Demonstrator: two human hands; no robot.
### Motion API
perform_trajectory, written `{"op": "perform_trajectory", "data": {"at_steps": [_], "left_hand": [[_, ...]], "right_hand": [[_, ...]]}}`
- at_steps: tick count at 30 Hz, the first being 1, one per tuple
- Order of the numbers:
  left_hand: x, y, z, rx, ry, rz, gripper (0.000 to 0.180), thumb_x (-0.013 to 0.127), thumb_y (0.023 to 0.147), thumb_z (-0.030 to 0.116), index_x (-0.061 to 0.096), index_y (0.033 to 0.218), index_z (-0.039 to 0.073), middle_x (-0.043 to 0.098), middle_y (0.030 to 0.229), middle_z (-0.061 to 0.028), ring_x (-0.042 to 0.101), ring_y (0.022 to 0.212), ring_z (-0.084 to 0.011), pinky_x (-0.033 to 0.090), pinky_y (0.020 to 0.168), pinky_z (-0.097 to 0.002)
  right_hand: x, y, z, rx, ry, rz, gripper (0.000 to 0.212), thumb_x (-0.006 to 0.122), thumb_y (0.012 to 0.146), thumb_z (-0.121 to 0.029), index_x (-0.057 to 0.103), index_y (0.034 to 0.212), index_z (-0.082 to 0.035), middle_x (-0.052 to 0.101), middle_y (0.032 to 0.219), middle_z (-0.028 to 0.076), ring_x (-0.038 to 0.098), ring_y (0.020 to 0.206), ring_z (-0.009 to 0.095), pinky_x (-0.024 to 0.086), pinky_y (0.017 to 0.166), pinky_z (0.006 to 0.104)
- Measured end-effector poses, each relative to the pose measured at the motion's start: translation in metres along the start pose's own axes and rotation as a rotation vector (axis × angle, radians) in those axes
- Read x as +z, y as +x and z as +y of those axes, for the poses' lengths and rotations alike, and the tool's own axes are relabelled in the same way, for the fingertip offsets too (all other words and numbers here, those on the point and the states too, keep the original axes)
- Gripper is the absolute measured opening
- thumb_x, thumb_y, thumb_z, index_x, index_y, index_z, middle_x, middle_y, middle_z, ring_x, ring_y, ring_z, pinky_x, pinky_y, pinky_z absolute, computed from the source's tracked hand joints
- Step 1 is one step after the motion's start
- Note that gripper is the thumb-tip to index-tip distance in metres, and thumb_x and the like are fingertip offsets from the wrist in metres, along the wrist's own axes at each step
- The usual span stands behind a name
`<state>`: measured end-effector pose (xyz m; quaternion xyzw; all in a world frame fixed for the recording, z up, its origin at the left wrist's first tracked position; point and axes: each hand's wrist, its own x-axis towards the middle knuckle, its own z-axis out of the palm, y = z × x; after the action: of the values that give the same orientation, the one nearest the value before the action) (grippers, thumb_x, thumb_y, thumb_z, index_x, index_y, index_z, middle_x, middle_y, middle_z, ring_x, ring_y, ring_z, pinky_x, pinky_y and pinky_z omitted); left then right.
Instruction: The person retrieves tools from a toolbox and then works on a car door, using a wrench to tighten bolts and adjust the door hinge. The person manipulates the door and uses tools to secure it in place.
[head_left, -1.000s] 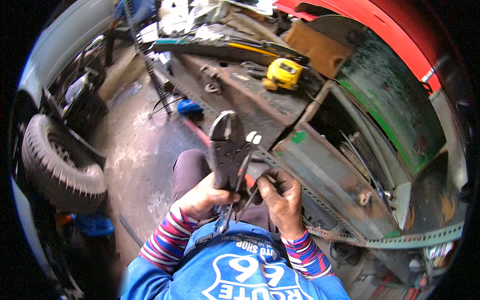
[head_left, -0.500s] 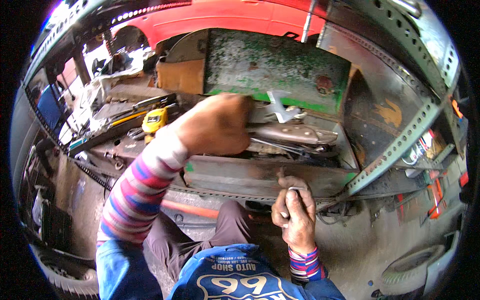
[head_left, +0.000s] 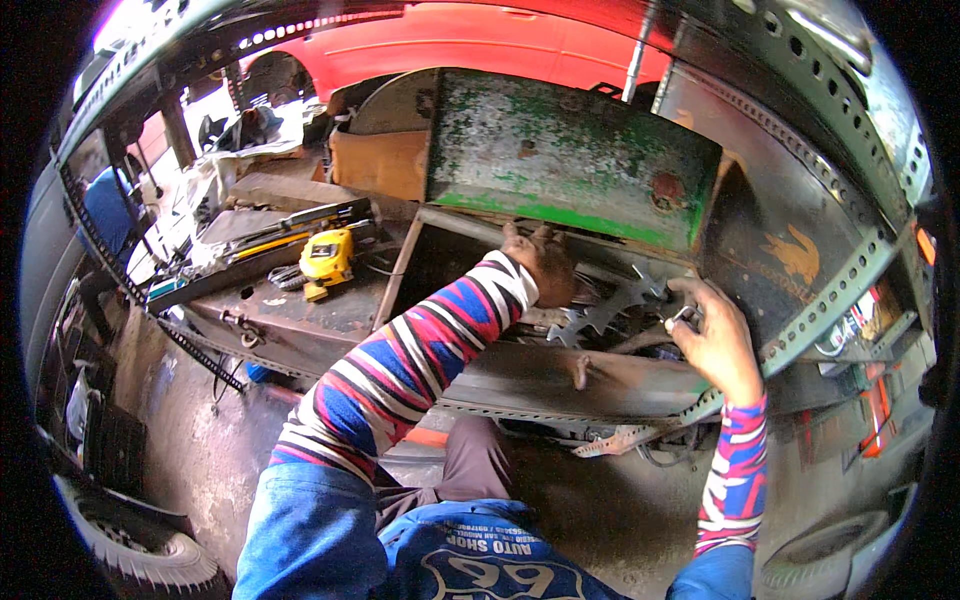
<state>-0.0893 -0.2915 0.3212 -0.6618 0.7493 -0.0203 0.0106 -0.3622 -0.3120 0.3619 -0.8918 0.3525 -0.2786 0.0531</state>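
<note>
Since the earlier frame the right hand (head_left: 712,340) has risen from the lower centre to the centre right, fingers pinched on a small metal piece (head_left: 682,316) beside the wrenches (head_left: 610,308). The left hand (head_left: 540,262) reaches into the metal box (head_left: 560,380) at centre; its finger state cannot be told

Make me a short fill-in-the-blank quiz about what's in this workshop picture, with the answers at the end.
1. The tape measure on the bench is ____ in colour.
2. Both hands reach into the tray under a rusty lid painted ____.
3. The right hand pinches a small ____ part.
4. The left hand wears a sleeve with a ____ pattern.

Answers: yellow; green; metal; striped
</note>
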Motion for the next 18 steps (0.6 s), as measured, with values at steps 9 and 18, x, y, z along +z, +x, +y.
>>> {"op": "perform_trajectory", "data": {"at_steps": [9, 18], "left_hand": [[0.009, -0.002, -0.034, -0.094, 0.312, 0.307, 0.039, 0.055, 0.094, 0.031, 0.064, 0.127, 0.012, 0.063, 0.130, -0.0153, 0.054, 0.126, -0.0349, 0.043, 0.094, -0.0568], [-0.004, -0.040, -0.093, 0.030, -0.114, 0.352, 0.043, 0.075, 0.078, 0.031, 0.066, 0.111, 0.005, 0.066, 0.110, -0.0216, 0.064, 0.103, -0.0408, 0.054, 0.088, -0.0491]], "right_hand": [[0.031, 0.056, 0.054, -0.129, -0.128, -0.400, 0.043, 0.074, 0.087, -0.032, 0.067, 0.116, -0.001, 0.070, 0.104, 0.026, 0.067, 0.102, 0.043, 0.052, 0.089, 0.0474], [0.021, 0.033, 0.055, -0.210, 0.089, -0.302, 0.020, 0.075, 0.086, -0.019, 0.068, 0.094, -0.002, 0.065, 0.080, 0.021, 0.063, 0.076, 0.035, 0.048, 0.073, 0.0425]]}}
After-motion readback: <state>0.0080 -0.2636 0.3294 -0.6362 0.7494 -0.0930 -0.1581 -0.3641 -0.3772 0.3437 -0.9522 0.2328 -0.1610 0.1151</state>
